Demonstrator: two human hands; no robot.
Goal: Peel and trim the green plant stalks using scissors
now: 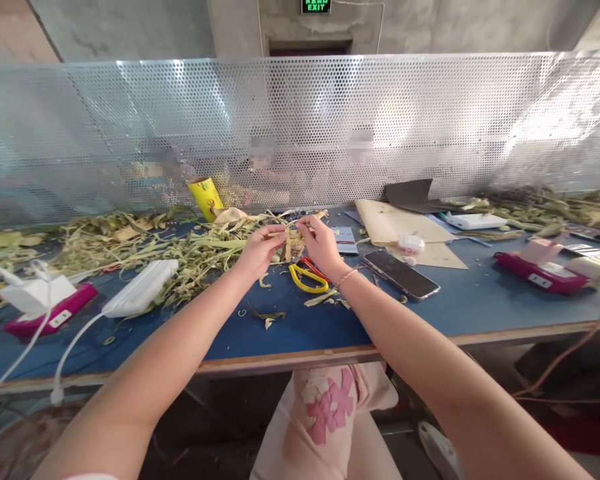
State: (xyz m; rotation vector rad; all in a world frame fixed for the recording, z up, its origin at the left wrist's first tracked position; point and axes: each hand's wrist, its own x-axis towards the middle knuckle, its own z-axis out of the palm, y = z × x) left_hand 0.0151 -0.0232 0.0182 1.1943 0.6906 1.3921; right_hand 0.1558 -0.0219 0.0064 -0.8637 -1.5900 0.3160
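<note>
Both my hands meet over the blue table (290,333), a little above its surface. My left hand (261,249) pinches a pale strip of dried leaf (291,240), fingers closed on it. My right hand (323,245) pinches the same strip from the other side, a thin bracelet on its wrist. Yellow-handled scissors (307,277) lie on the table just below my hands. A heap of dried green and yellow leaf strips (180,250) spreads to the left and behind my hands.
A black phone (401,274) lies right of the scissors. White power bank (141,297) with cable and pink devices (45,317) (543,272) sit at the sides. Brown paper sheets (405,230), a yellow roll (206,197). Perforated metal screen (300,127) backs the table; people sit behind it.
</note>
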